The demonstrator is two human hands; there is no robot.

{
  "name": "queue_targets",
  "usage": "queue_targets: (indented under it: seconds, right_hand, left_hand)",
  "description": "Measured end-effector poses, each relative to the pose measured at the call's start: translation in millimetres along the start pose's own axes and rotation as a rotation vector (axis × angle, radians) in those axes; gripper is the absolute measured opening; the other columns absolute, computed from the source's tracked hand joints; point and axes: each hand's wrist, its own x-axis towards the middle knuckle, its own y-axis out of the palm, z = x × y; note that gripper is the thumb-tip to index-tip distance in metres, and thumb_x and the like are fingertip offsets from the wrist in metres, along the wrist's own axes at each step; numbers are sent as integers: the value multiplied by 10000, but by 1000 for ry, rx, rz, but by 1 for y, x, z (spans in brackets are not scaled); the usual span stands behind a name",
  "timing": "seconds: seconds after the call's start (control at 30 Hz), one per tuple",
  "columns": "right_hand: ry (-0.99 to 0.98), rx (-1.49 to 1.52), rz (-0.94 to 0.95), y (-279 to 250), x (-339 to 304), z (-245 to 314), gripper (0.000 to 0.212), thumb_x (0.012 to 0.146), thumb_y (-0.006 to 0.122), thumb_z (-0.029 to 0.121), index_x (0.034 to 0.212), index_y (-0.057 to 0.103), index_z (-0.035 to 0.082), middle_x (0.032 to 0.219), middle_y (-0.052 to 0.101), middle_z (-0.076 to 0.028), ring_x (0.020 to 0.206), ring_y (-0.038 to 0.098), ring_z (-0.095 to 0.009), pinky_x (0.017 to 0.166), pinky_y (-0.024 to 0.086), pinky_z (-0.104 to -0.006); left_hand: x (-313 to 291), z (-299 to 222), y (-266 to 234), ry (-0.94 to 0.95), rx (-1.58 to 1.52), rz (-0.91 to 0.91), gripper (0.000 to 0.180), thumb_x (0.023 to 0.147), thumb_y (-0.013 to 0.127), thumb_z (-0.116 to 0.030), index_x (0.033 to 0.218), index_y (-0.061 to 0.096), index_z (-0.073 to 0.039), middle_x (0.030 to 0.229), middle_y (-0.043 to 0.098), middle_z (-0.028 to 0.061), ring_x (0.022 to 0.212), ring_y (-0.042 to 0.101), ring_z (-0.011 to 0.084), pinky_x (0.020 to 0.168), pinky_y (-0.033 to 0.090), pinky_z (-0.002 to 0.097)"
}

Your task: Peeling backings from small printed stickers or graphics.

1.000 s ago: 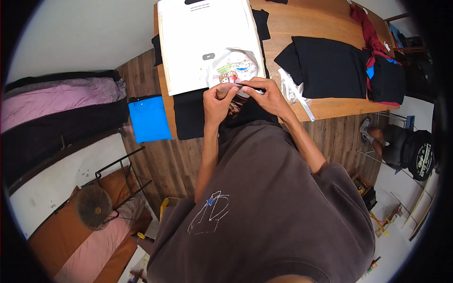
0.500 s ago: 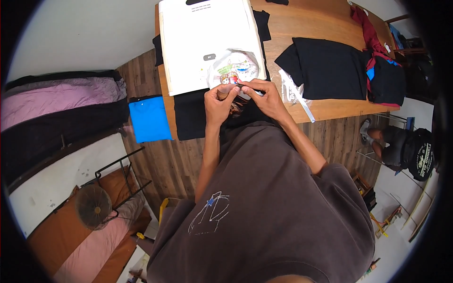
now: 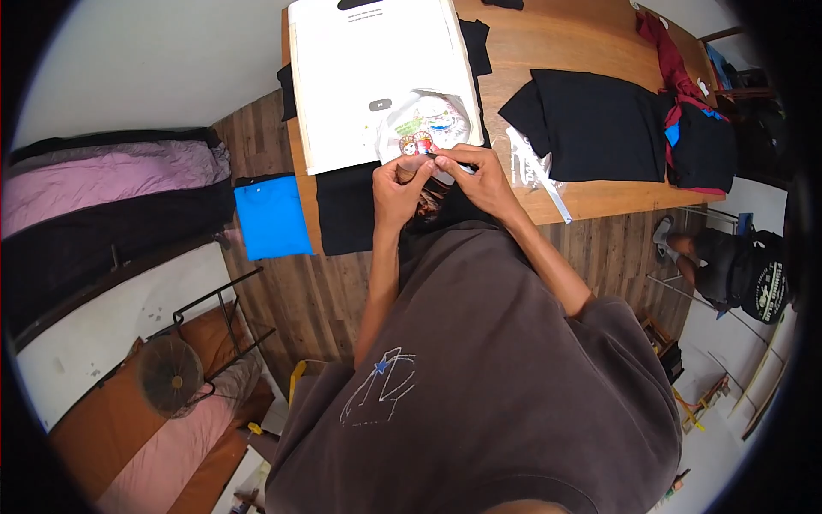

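Observation:
My left hand (image 3: 397, 192) and my right hand (image 3: 484, 182) meet at the near edge of a shiny, curled plastic sheet (image 3: 439, 110) with small colourful printed figures. Both hands are closed, thumbs and fingers pinching the sheet, with the fingertips almost touching. A glossy dark part (image 3: 431, 199) with brown marks shows between my wrists. Whether it belongs to the same sheet, I cannot tell. Behind the sheet lies a large white board (image 3: 342, 86) with a dark handle slot, resting on black fabric (image 3: 345, 218). Anything small between my fingertips is hidden.
On the wooden table (image 3: 574, 43), a folded black garment (image 3: 599, 124) lies to the right, beside a crumpled clear plastic bag (image 3: 531, 163). A red and black garment (image 3: 698, 146) lies farther right. A blue folded cloth (image 3: 272, 217) is at the left. Another person (image 3: 728, 265) is at the far right.
My hands have shifted very slightly to the right, still pinching the sheet. At the far right, the other person has moved a little.

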Motion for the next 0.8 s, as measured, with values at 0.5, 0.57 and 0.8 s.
queue_targets:
  seconds: [0.5, 0.57, 0.8]
  right_hand:
    - [72, -26, 80, -8, 1, -1, 269, 897, 690, 176, 1066, 688, -34, 916, 710, -180, 855, 675, -186, 782, 499, -296]
    - [36, -11, 56, -6, -1, 0, 242, 912, 665, 112, 1101, 678, -39, 866, 691, -115, 830, 614, -119, 754, 472, -265]
    - [37, 34, 22, -1, -1, -1, 233, 906, 669, 90, 1102, 681, -33, 843, 678, -99, 808, 598, -107, 734, 468, -254]
  left_hand:
    - [2, -3, -3, -60, -3, -1, 154, 890, 687, -66, 962, 701, 69, 857, 727, 94, 771, 668, 95, 703, 512, 214]
    - [3, -3, -2, -56, -25, 8, 154, 891, 687, -68, 962, 700, 68, 854, 726, 93, 765, 667, 94, 699, 512, 213]
    - [3, 2, 0, -56, -47, 13, 129, 898, 678, -59, 934, 696, 63, 846, 724, 86, 759, 662, 87, 699, 509, 209]
